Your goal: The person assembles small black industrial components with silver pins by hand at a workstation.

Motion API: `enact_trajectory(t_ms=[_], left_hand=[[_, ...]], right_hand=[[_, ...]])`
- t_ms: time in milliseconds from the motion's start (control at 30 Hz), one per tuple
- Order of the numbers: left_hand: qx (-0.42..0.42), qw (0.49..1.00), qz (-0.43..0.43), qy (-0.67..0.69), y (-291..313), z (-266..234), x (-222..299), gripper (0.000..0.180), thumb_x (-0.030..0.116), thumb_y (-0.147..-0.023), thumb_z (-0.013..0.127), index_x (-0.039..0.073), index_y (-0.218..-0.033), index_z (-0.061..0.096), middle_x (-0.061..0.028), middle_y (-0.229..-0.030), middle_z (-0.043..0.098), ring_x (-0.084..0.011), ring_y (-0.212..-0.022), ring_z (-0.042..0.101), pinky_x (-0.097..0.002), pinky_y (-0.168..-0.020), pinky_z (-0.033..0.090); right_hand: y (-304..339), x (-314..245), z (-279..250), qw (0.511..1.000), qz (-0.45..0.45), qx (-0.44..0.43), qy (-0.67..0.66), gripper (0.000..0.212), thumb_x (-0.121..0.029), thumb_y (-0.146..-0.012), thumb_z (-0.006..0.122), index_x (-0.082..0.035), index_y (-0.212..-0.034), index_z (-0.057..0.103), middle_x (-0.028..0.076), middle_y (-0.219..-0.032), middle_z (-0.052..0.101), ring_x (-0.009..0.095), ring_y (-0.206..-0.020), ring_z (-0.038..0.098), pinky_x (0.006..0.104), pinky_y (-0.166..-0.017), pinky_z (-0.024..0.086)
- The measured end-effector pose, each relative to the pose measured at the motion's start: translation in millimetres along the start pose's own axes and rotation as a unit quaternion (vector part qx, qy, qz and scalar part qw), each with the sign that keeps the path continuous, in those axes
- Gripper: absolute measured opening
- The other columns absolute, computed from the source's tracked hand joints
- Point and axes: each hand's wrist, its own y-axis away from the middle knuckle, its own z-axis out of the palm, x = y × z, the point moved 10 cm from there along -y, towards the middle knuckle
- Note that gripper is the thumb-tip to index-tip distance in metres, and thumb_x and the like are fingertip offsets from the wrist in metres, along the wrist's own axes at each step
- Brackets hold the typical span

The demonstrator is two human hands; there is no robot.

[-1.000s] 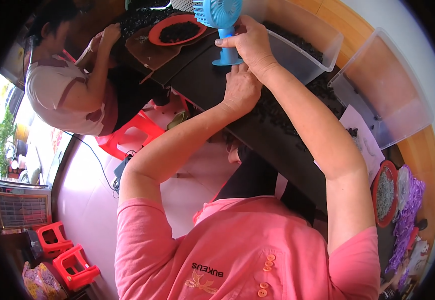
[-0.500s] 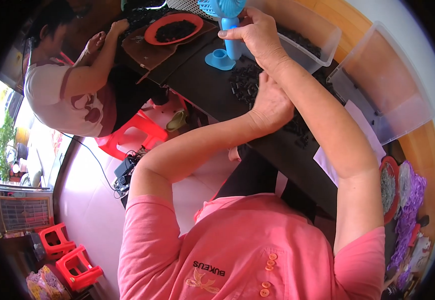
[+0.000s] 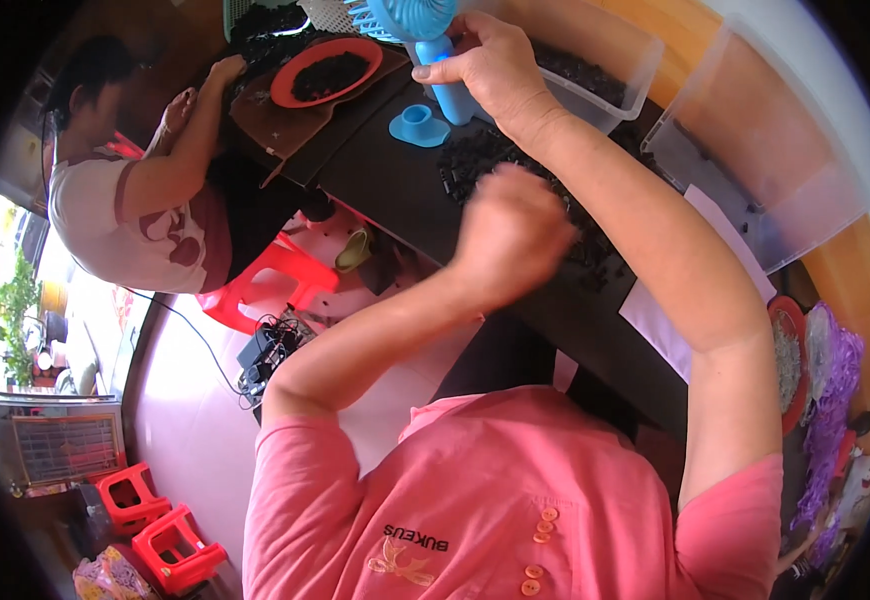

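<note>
My right hand grips the handle of a small blue fan at the far side of the dark table. The fan is lifted off its round blue base, which stands alone on the table just left of it. My left hand is blurred and hangs above the near part of a pile of small black parts. Its fingers are curled in, with nothing visible in it.
Two clear plastic bins stand behind the pile. A red plate of black parts lies in front of another person at the left. White paper, a red dish, purple strands and red stools are around.
My right hand has lifted the fan off its base, which now stands free. My left hand has drawn back from the pile toward me.
</note>
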Motion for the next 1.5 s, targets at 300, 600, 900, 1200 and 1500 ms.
enact_trajectory(t_ms=[300,600,900,1200,1500], left_hand=[[0.03,0.913,-0.352,-0.206,13,-67,-202,0.06,0.04,-0.058,0.086,0.003,-0.099,0.062,-0.0138,-0.105,0.062,-0.0333,-0.104,0.051,-0.0462,-0.085,0.044],[-0.009,0.934,-0.338,-0.117,6,-54,-225,0.049,0.03,-0.057,0.084,0.004,-0.092,0.062,-0.0135,-0.102,0.063,-0.0347,-0.1,0.052,-0.0458,-0.082,0.045],[0.028,0.931,-0.346,-0.118,7,-52,-234,0.054,0.032,-0.057,0.084,0.001,-0.096,0.062,-0.0144,-0.101,0.064,-0.0377,-0.105,0.053,-0.0509,-0.085,0.044],[0.005,0.966,-0.256,-0.02,1,-60,-231,0.049,0.021,-0.055,0.079,0.0,-0.097,0.064,-0.0138,-0.097,0.064,-0.0352,-0.097,0.054,-0.0429,-0.084,0.047],[-0.027,0.952,-0.289,0.1,4,-53,-234,0.044,0.014,-0.059,0.077,-0.002,-0.097,0.065,-0.0129,-0.086,0.069,-0.0241,-0.077,0.065,-0.0334,-0.072,0.051]], right_hand=[[-10,22,11,0.996,-0.007,0.086,0.008,0.037,-0.011,-0.061,0.083,-0.002,-0.092,0.066,0.009,-0.083,0.067,0.02,-0.078,0.063,0.0318,-0.076,0.05],[-11,25,30,0.995,-0.026,0.088,0.029,0.035,-0.012,-0.064,0.083,-0.002,-0.092,0.064,0.005,-0.081,0.065,0.015,-0.075,0.059,0.0283,-0.072,0.05],[-3,23,42,0.995,-0.032,0.094,0.017,0.034,-0.012,-0.065,0.083,-0.002,-0.092,0.064,0.004,-0.079,0.064,0.014,-0.073,0.059,0.0277,-0.07,0.049],[-6,34,39,0.991,-0.039,0.125,0.015,0.036,-0.012,-0.059,0.083,0.0,-0.086,0.062,0.01,-0.077,0.066,0.023,-0.071,0.062,0.034,-0.071,0.051],[-1,54,38,0.988,-0.028,0.149,-0.001,0.036,-0.01,-0.061,0.083,-0.001,-0.088,0.062,0.008,-0.078,0.065,0.019,-0.072,0.061,0.0315,-0.07,0.051]])
